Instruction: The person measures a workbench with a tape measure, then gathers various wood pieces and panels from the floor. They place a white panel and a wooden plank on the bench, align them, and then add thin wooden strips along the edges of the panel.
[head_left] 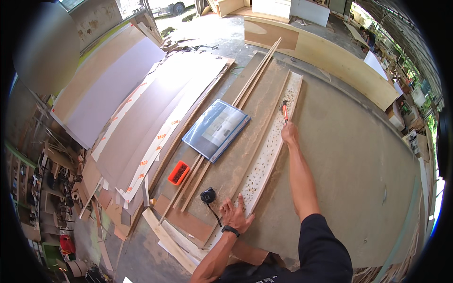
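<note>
Head view: right hand (289,133) clenched on orange-handled hammer (284,111), left hand (235,214) flat, fingers spread, pinning perforated strip (269,151); keep it pressed, strike square.

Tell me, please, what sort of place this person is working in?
Probably an open-sided woodworking shop: plywood sheets lie stacked, the right hand holds an orange-handled hammer over a perforated strip, and sawdust coats the workbench.
</note>
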Tool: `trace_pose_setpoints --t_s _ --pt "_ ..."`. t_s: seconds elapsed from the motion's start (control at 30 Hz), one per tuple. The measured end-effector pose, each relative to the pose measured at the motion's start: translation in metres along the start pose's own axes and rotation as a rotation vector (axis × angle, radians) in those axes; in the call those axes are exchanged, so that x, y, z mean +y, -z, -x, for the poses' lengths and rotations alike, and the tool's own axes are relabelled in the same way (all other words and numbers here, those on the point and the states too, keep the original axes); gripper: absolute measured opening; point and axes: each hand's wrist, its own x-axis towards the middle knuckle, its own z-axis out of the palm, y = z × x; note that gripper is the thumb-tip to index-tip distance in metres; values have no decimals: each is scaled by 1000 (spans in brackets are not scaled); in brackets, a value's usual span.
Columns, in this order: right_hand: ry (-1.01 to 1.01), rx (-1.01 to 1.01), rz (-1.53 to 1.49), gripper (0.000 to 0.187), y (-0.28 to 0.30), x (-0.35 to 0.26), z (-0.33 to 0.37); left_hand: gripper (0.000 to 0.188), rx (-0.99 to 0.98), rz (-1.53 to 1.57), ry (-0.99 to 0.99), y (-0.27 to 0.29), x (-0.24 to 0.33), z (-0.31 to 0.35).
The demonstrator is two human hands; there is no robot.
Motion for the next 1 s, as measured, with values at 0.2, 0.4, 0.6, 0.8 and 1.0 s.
trace_pose_setpoints --t_s 0.2,0.4,0.6,0.8,1.0 --pt "28 38 -281 58 -20 -27 159 102 48 -24 6 -7 -1 4" --pt "63 -46 -282 60 16 -63 343 109 216 140 -15 -16 -9 0" --pt "39 -84 -421 30 95 42 469 81 362 -37 -158 -36 -10 -1" --pt "-237 271 -205 23 164 231 599 50 427 136 -119 -52 -18 -6" --pt "-947 767 -382 23 170 391 768 31 505 78 -82 -58 -13 -23"
